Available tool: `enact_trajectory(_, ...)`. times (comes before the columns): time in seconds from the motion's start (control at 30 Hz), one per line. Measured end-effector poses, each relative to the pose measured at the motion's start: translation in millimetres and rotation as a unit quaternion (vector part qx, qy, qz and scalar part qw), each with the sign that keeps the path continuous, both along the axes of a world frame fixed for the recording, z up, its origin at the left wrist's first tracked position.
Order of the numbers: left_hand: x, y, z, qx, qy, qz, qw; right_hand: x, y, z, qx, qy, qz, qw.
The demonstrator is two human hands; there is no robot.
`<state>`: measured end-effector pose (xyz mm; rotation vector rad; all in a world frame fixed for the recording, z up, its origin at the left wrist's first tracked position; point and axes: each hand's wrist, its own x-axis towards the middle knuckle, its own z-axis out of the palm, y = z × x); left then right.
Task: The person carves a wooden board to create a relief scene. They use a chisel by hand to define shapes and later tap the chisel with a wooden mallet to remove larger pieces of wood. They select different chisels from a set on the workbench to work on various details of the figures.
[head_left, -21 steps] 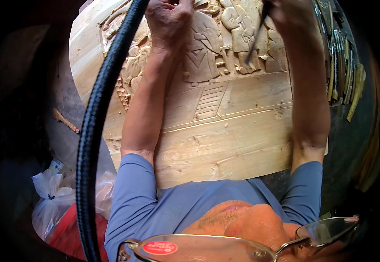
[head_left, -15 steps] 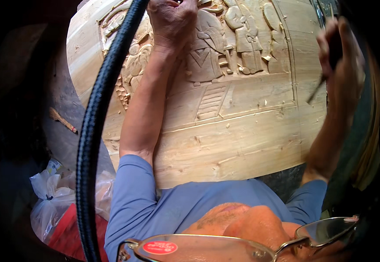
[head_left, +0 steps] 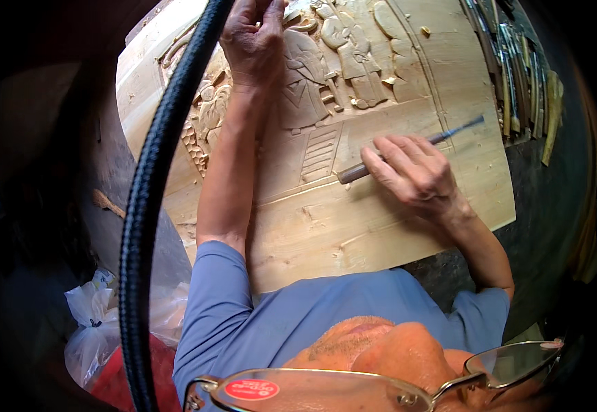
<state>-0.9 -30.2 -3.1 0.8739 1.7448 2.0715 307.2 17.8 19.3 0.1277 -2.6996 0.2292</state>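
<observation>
Carved wooden board, 1 chisel, 2 bare hands

Eyeglasses (head_left: 312, 371): 1 pair, thin metal frame, lower edge; red oval sticker (head_left: 251, 389) on 1 lens.
Cable (head_left: 141, 226): 1, black, braided, thick, curving from top to bottom across the left side.
Shirt (head_left: 353, 302): 1, blue-grey, short sleeves, at the near edge of the board.
Plastic bag (head_left: 94, 328): 1, clear, knotted, lower left, above a red item (head_left: 137, 374) of unclear kind.
Wooden board (head_left: 381, 226): 1, pale, broad, lying in front of the person; plain near part, relief carving in the far part.
Right hand (head_left: 415, 172): above the board's right half. Grip closed around the chisel.
Chisel (head_left: 449, 133): 1, brown handle, slanting; handle end toward the left, metal blade toward the upper right. Contact with the board cannot be told.
Carved ladder shape (head_left: 320, 152): 1, slanted, just beyond the handle end.
Left hand (head_left: 254, 41): at the upper edge, over the carving. Fingers bent, tips partly cut off; how far the grip is closed, and on what, cannot be told.
Carved figures (head_left: 357, 62): several, robed, right of the left hand.
Hand tools (head_left: 518, 79): many, long, laid closely together beyond the board's right edge; 1 yellowish stick (head_left: 553, 117) beside them.
</observation>
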Motion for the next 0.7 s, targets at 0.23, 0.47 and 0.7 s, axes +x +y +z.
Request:
enact_trajectory(0.23, 6.7, 4.0, 8.7, -0.008, 0.455, 0.039, 0.89, 30.8, -7.0, -10.7, 0.048, 0.01, -0.047, 0.998)
enact_trajectory(0.47, 109.9, -78.6, 7.3, -0.144, 0.442, -0.16, 0.871, 33.3, -10.5, -5.9, -0.058, 0.006, -0.013, 0.998)
enact_trajectory(0.7, 175.8, -93.1, 23.8, -0.185, 0.427, -0.218, 0.858, 74.9, 3.5, 12.0, -0.051, 0.121, -0.147, 0.98)
